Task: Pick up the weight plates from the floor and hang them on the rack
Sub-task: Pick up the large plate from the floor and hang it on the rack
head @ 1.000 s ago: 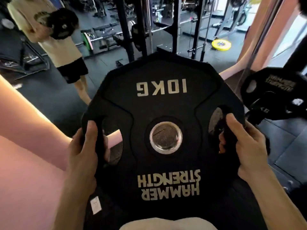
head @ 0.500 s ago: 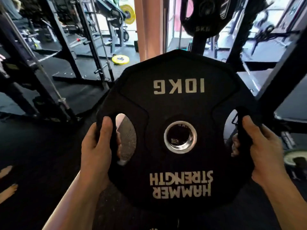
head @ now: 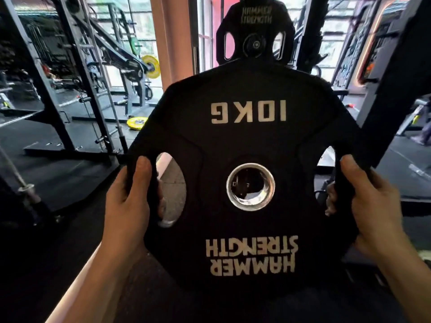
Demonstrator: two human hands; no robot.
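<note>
A black 10 kg weight plate [head: 247, 141] with upside-down white lettering fills the middle of the view, held upright in front of me. My left hand [head: 128, 201] grips its left handle slot. My right hand [head: 370, 206] grips the right handle slot. Through the steel-ringed centre hole [head: 250, 186] I glimpse dark metal parts. Directly behind and above, a smaller black plate [head: 255, 31] hangs on a peg of the rack [head: 396, 78], whose dark upright slants at the right. The held plate hides the rack's lower part.
A power rack's black uprights [head: 77, 78] and a barbell end [head: 25, 187] stand to the left. A yellow plate [head: 136, 122] lies on the black rubber floor. Another yellow plate [head: 151, 66] sits on a machine behind. A pink pillar [head: 170, 38] rises at centre left.
The view has swung right and closed in on the rack. The hanging plate now sits straight behind the held plate. Both hands keep the same grip.
</note>
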